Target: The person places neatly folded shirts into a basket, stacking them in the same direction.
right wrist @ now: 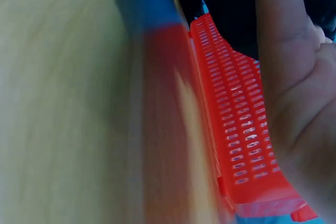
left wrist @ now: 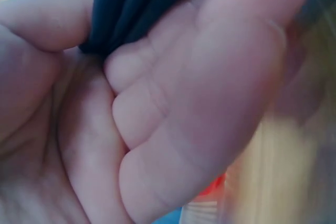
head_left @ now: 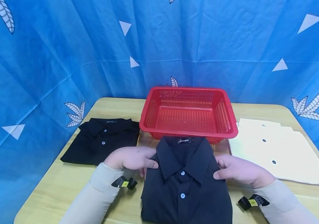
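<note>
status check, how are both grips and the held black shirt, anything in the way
Left grip, right grip pinching opposite sides of the black shirt. Front facing up. Red basket directly beyond, may block a straight forward slide.

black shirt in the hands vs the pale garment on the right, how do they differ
The black shirt has light buttons; the pale garment has dark buttons. The left grip and right grip hold the black shirt, while the pale garment lies on the table. The black shirt's collar shows plainly; I cannot make one out on the pale garment. Both look folded, with two buttons showing.
</note>
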The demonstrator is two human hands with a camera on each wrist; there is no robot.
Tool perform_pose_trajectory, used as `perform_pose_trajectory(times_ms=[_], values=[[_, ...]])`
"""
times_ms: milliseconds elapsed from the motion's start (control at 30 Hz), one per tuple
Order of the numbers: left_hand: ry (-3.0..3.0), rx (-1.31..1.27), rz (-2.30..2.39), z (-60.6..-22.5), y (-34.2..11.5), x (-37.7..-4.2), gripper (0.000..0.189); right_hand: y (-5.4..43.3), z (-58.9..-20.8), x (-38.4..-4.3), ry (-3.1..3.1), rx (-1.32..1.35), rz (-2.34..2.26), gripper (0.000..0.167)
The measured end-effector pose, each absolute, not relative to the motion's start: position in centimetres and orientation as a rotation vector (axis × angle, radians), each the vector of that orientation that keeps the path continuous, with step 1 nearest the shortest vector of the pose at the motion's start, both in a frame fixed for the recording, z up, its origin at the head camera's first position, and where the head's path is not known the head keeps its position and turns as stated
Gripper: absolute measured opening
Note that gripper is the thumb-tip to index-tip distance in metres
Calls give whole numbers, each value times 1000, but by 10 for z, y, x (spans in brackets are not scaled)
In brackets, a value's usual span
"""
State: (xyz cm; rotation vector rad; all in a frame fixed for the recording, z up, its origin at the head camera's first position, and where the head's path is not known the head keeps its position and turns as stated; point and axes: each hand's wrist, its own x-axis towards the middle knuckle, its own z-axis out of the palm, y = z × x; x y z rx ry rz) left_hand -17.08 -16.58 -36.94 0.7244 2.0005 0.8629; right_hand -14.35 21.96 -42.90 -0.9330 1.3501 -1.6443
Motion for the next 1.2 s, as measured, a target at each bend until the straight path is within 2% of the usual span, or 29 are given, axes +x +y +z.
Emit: perform_pose_trajectory(times_ms=[367, 700, 967, 1200], values=[[1956, 787, 995, -361, -175, -171, 26, 220, -419, -145, 1354, -1045, -1644, 37], [2070, 824, 1049, -347, -185, -169, 25, 222, -411, -145, 1433, -1036, -1713, 38], [2135, 838, 1093, -340, -189, -171, 36, 222, -401, -142, 1467, -1021, -1802, 51], [2225, 923, 1093, -336, -188, -172, 44, 223, -390, -135, 1663, -857, -1823, 66]])
